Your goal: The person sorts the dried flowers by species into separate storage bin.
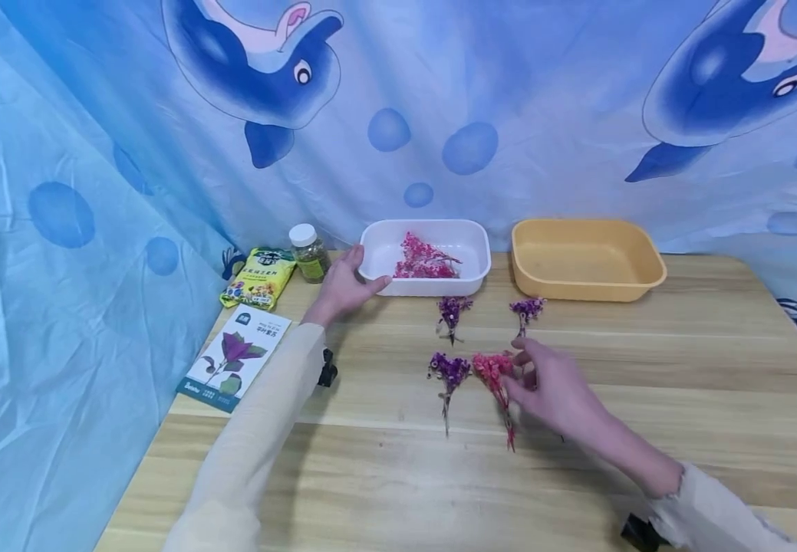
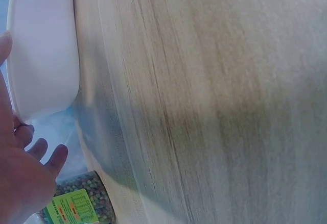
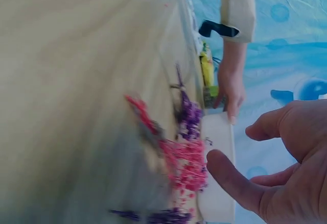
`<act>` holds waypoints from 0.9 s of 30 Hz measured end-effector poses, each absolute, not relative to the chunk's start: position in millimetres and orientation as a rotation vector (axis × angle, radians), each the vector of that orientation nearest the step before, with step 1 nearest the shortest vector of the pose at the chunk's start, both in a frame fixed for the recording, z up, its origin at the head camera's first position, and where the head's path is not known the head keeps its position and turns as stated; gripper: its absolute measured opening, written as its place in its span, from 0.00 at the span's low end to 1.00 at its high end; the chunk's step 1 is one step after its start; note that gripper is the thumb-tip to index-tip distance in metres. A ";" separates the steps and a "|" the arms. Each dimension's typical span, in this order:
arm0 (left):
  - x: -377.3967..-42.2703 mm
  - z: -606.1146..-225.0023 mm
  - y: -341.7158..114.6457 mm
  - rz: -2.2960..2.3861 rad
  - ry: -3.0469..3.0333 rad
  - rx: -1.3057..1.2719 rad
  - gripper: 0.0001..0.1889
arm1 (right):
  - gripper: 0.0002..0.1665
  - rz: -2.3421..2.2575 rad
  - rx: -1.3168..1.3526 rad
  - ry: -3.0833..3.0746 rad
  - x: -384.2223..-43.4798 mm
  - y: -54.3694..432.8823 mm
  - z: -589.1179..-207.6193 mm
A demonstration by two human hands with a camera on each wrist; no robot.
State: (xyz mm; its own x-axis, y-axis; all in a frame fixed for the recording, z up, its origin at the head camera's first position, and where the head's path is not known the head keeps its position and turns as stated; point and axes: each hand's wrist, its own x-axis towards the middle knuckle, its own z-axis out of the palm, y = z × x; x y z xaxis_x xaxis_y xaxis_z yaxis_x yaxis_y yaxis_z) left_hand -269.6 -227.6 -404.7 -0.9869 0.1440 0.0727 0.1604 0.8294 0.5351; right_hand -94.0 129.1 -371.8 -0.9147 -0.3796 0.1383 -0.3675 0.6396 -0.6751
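Note:
My left hand (image 1: pixel 346 284) holds the left front corner of a white plastic tray (image 1: pixel 426 287), its thumb at the front rim and its fingers at the left side. Pink dried flowers (image 1: pixel 426 261) lie inside the tray. Over the table, my right hand (image 1: pixel 557 387) has thumb and fingers spread, beside a pink dried flower sprig (image 1: pixel 493 376); in the right wrist view nothing sits between its fingers. Purple dried flower sprigs (image 1: pixel 449 372) lie left of the pink one and nearer the trays. A stem tip under the right hand belongs to something mostly hidden.
A yellow tray (image 1: pixel 587 291) stands right of the white one. Left of the white tray are a white-capped jar (image 1: pixel 310 257) of small granules, a yellow packet (image 1: pixel 260 277) and a flower-pictured card or packet (image 1: pixel 235 356). A blue curtain (image 1: pixel 426 100) hangs behind the table.

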 end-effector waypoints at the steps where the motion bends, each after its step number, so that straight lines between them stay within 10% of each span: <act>1: -269.2 -404.8 -227.3 -0.871 -2.975 -0.244 0.55 | 0.34 -1.157 -0.646 2.844 -89.9 129.0 -374.8; 27: -269.0 -405.1 -225.1 -0.856 -2.969 -0.242 0.55 | 0.50 -0.752 -0.598 3.026 -83.0 112.6 -406.5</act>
